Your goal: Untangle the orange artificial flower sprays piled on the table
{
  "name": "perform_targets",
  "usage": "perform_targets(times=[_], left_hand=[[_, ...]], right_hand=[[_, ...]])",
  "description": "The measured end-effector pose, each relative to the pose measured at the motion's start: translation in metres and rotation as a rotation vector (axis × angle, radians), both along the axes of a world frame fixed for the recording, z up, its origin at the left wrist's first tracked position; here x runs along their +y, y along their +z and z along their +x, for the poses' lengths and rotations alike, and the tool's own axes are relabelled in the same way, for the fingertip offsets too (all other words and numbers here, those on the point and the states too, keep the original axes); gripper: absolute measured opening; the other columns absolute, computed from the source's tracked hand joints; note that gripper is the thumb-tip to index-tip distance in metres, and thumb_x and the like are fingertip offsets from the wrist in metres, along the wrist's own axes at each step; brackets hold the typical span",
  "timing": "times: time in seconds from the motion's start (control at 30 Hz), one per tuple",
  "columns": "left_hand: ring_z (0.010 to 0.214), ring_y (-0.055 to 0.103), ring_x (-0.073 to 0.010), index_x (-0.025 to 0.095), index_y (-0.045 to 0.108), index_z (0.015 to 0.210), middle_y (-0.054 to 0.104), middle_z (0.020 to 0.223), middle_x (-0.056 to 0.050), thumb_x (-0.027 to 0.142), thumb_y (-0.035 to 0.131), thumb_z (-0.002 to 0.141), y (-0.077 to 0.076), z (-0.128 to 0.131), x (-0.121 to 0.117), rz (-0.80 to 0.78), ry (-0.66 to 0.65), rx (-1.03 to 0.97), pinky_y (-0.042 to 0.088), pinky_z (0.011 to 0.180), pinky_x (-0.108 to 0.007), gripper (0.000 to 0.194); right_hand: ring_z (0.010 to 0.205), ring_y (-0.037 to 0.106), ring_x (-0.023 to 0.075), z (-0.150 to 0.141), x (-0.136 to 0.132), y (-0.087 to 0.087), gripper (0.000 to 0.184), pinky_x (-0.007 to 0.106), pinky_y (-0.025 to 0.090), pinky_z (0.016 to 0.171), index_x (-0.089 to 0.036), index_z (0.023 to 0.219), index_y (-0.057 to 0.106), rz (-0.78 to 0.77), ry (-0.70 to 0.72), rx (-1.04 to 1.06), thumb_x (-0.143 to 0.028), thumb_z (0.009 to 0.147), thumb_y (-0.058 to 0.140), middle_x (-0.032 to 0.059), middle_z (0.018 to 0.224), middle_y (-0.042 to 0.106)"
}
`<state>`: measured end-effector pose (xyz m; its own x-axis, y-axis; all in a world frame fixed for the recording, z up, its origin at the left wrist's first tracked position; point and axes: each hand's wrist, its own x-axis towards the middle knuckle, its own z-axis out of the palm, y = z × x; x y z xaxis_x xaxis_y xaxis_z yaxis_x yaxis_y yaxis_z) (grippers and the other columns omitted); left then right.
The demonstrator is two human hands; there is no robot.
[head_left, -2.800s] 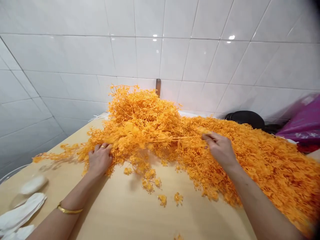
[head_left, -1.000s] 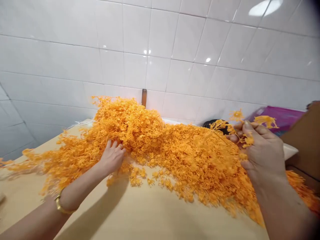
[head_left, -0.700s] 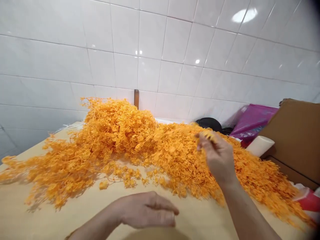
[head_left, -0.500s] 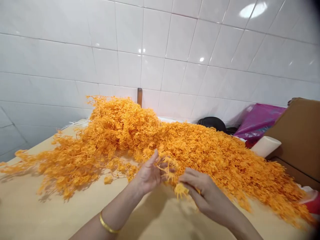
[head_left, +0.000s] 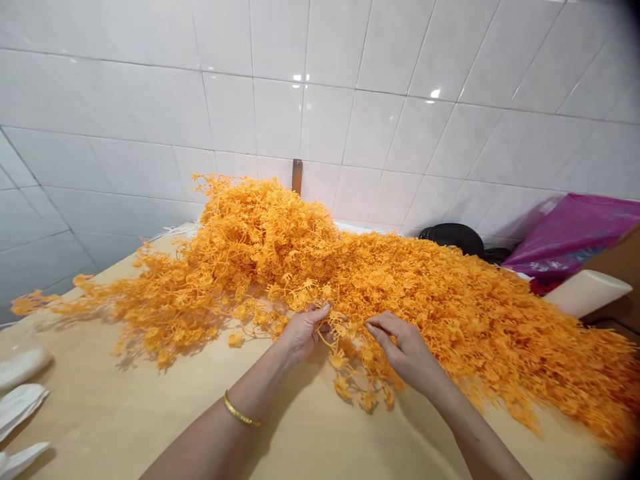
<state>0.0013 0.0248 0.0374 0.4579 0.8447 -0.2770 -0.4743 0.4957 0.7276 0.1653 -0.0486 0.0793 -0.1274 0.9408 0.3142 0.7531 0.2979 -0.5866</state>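
Just under your fingers [head_left: 319, 315] hangs an orange flower sprig [head_left: 340, 361], pinched by your left hand [head_left: 300, 335]; beside it, whether your right hand [head_left: 404, 345] pinches any cannot be told. Beyond your fingers spreads the orange pile [head_left: 400, 280], then the tiled wall [head_left: 325, 120].

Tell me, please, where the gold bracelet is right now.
In the head view, the gold bracelet is below and left of centre, around the left forearm, near the left hand.

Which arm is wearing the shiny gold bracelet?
The left arm: the gold bracelet goes around it, and its left hand holds an orange sprig. The right arm shows no bracelet.
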Motion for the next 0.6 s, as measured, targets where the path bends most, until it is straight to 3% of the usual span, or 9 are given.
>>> perform_targets(times=[0.17,0.27,0.43,0.6], left_hand=[[0.055,0.057,-0.0126,0.01,0.056,0.084,0.061,0.065,-0.005,0.019,0.06,0.068,-0.014,0.001,-0.001,-0.055,-0.033,-0.029,0.045,0.052,-0.024,0.019],[0.059,0.058,-0.0142,0.009,0.058,0.081,0.062,0.066,-0.006,0.014,0.062,0.065,-0.02,0.0,-0.001,-0.068,-0.09,-0.008,0.046,0.059,-0.027,0.018],[0.055,0.056,-0.0123,0.01,0.06,0.076,0.061,0.064,-0.004,0.006,0.059,0.063,-0.021,0.002,0.004,-0.087,-0.057,0.005,0.044,0.056,-0.025,0.014],[0.043,0.049,-0.0083,0.009,0.06,0.07,0.056,0.053,-0.002,0.008,0.06,0.061,-0.017,0.005,0.011,-0.089,-0.101,0.066,0.035,0.042,-0.019,0.009]], right_hand=[[0.067,0.05,0.0154,-0.018,0.035,-0.003,0.029,0.027,0.04,0.059,-0.017,0.082,0.056,-0.009,-0.089,0.263,-0.04,0.08,0.039,0.0047,0.074,0.056],[0.068,0.05,0.0145,-0.026,0.059,-0.015,0.033,0.026,0.039,0.059,-0.016,0.089,0.056,-0.064,-0.091,0.393,-0.043,0.075,0.046,0.0043,0.078,0.056],[0.053,0.038,0.0093,-0.029,0.077,-0.041,0.026,0.022,0.031,0.049,-0.016,0.06,0.048,-0.119,-0.053,0.393,-0.039,0.073,0.049,-0.003,0.055,0.042],[0.049,0.03,0.0084,-0.032,0.077,-0.048,0.028,0.022,0.025,0.046,-0.018,0.056,0.04,-0.02,-0.164,0.421,-0.037,0.075,0.048,-0.0049,0.052,0.033]])
